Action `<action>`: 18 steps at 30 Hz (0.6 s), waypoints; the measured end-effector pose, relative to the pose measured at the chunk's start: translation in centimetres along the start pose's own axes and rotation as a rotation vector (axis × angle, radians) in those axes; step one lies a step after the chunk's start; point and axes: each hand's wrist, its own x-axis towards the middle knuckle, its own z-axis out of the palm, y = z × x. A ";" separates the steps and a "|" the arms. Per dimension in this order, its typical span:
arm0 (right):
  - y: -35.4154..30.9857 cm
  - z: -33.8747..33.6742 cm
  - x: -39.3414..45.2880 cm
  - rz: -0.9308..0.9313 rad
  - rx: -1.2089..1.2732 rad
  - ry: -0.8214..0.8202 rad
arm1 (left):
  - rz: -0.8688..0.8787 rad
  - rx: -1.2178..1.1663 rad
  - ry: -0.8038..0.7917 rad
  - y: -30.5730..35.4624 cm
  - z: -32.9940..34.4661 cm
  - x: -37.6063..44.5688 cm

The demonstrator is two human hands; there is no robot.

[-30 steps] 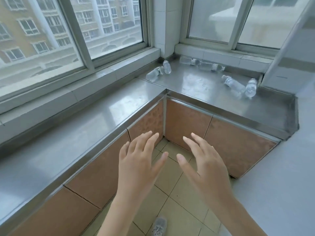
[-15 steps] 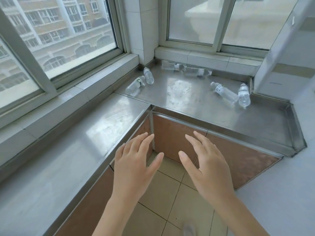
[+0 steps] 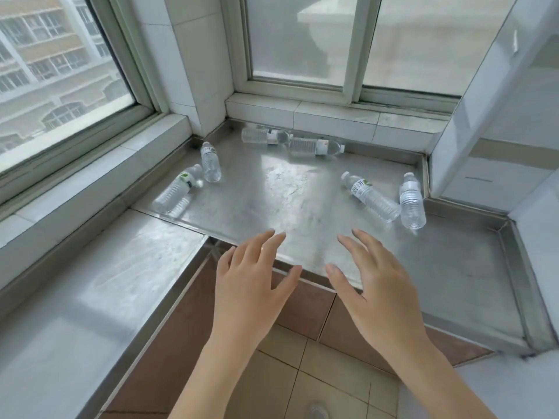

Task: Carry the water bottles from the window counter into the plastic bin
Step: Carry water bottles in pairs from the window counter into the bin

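Several clear water bottles lie on their sides on the steel window counter (image 3: 260, 201). Two bottles (image 3: 177, 190) (image 3: 210, 162) rest at the left near the corner pillar. Two more (image 3: 263, 136) (image 3: 314, 146) lie end to end along the back sill. Another two (image 3: 370, 196) (image 3: 411, 201) sit at the right by the wall. My left hand (image 3: 251, 285) and my right hand (image 3: 378, 288) hover with fingers spread over the counter's front edge, holding nothing, well short of every bottle. No plastic bin is in view.
The counter runs in an L along the left window (image 3: 60, 71) and the back window (image 3: 348, 40). A white wall panel (image 3: 496, 131) closes the right side. Brown tiled cabinet fronts (image 3: 302, 306) and beige floor tiles (image 3: 287, 373) lie below my hands.
The view has closed in on the corner counter and the bottles look larger. Both hands have risen from over the floor to the counter's front edge, still spread and empty.
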 end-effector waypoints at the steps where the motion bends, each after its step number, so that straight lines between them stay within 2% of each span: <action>1: 1.0 -0.2 1.2 0.008 -0.014 0.000 | 0.005 -0.004 -0.008 0.7 0.8 1.3; 18: 13.4 3.1 17.5 0.295 -0.150 0.018 | 0.211 -0.107 -0.232 5.5 14.9 22.8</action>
